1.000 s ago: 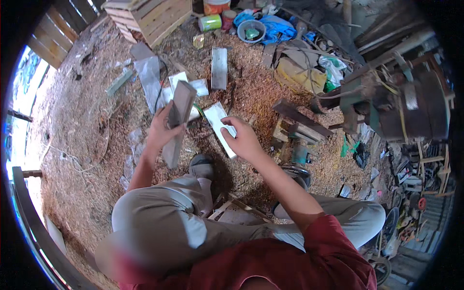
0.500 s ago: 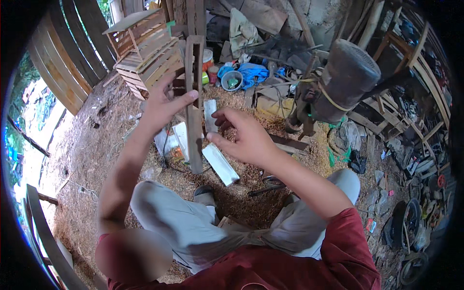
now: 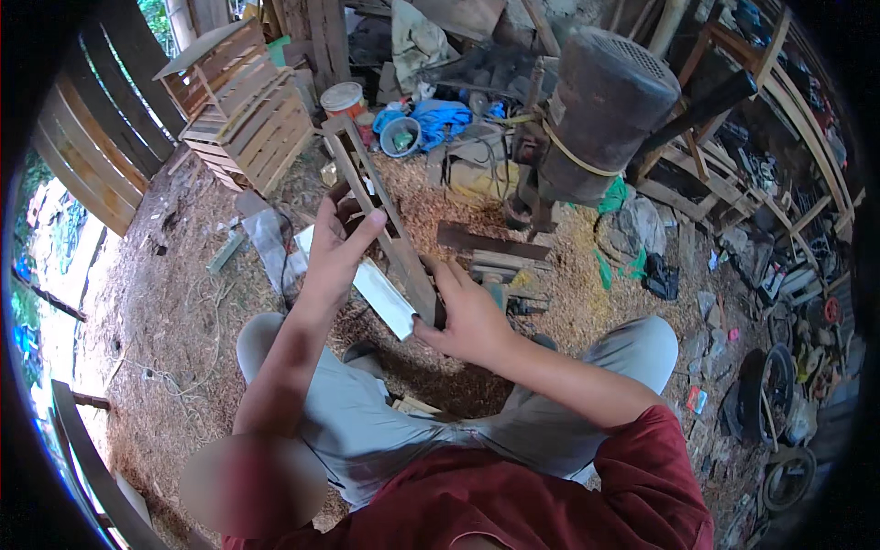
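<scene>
Shaving-strewn floor, left grip pinching slotted wood, right grip too (newly joined)

The slotted bar looks matt wood; the crate rough wood; the blue sheet glossy, crinkled plastic.

From the person's head, one wide fisheye view looks down and forward, close above the red shirt, with left hand and right hand mid-picture and the floor reaching beyond to a slatted crate.

Flr w/ shavings — slatted crate, wht block
</scene>
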Motion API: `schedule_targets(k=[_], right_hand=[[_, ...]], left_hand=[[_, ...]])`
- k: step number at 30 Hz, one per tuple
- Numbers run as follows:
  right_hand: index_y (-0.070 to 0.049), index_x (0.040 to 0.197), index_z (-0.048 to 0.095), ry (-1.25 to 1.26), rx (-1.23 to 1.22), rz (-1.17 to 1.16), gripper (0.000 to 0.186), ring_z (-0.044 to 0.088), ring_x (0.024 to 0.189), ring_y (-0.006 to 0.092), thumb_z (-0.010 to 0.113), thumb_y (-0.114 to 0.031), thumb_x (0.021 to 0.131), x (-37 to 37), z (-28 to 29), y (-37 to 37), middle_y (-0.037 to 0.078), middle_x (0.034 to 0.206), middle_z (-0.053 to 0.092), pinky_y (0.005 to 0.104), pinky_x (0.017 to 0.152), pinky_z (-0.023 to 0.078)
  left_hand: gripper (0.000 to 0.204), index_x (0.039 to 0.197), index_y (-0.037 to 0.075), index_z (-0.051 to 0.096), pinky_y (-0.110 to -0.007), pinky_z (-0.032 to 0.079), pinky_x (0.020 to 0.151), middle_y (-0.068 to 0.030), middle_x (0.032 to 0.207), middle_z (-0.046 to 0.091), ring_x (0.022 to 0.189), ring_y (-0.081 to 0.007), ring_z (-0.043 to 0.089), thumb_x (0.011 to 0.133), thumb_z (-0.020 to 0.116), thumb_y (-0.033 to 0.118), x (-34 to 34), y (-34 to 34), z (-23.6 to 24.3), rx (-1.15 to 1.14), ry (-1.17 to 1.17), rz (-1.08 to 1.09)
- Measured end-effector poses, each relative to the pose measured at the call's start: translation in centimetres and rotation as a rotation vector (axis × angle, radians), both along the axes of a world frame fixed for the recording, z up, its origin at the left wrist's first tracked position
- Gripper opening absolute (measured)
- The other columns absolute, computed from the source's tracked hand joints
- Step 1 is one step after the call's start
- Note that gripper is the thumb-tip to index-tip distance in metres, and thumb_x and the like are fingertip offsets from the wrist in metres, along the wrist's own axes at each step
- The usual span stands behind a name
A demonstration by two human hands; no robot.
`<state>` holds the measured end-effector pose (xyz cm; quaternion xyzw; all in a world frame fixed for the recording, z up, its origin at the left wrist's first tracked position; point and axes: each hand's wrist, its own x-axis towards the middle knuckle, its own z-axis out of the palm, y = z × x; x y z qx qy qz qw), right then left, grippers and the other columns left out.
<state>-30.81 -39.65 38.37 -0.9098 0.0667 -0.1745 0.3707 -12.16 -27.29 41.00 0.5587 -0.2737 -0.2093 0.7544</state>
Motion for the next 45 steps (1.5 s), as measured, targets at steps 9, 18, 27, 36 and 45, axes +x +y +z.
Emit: schedule_targets(k=[9,18,27,36,45], right_hand=[[-0.006,0.157,0.035,-0.061,0.282,0.022,0.092,0.058,0.130,0.0476,0.081,-0.017,0.078,-4.7,-4.4,-4.9,0.031,0.143,0.054,0.0483,0.108,0.050],[-0.003,0.154,0.038,-0.104,0.352,-0.008,0.093,0.055,0.136,0.0435,0.084,-0.015,0.073,-8.3,-4.6,-7.1,0.029,0.144,0.055,0.0473,0.115,0.044],[-0.009,0.149,0.047,-0.204,0.055,-0.078,0.091,0.058,0.122,0.0448,0.087,-0.014,0.067,-11.6,3.2,-8.7,0.023,0.132,0.059,0.0502,0.107,0.048],[-0.006,0.149,0.048,-0.109,-0.092,-0.115,0.095,0.058,0.128,0.0416,0.093,-0.021,0.068,-13.8,10.5,-8.6,0.022,0.136,0.056,0.0461,0.108,0.047],[0.002,0.146,0.045,-0.010,-0.336,-0.232,0.108,0.061,0.119,0.0481,0.099,-0.038,0.062,-10.1,7.7,-11.3,0.028,0.132,0.054,0.0515,0.098,0.053]], left_hand=[[0.079,0.157,0.005,0.024,-0.043,0.049,0.111,-0.0161,0.140,0.053,0.130,-0.0254,0.056,0.099,0.076,0.017,-3.3,-3.9,-3.6,0.002,0.054,-0.110],[0.083,0.160,0.003,0.018,-0.044,0.044,0.116,-0.0167,0.146,0.048,0.136,-0.0269,0.052,0.100,0.073,0.016,-6.6,-5.8,-3.9,0.012,0.079,-0.165],[0.050,0.142,-0.002,0.041,-0.041,0.054,0.105,-0.0136,0.126,0.060,0.116,-0.0213,0.064,0.105,0.067,0.019,-10.5,-4.5,3.4,-0.020,0.073,-0.097],[0.024,0.095,0.009,0.043,-0.037,0.059,0.088,-0.0036,0.088,0.054,0.076,-0.0108,0.056,0.107,0.060,0.021,-9.8,-2.2,6.1,0.068,0.049,-0.111],[0.051,0.145,0.007,0.052,-0.044,0.061,0.097,-0.0090,0.134,0.068,0.119,-0.0248,0.070,0.104,0.070,0.030,-3.3,-5.3,4.9,-0.057,0.266,-0.187]])
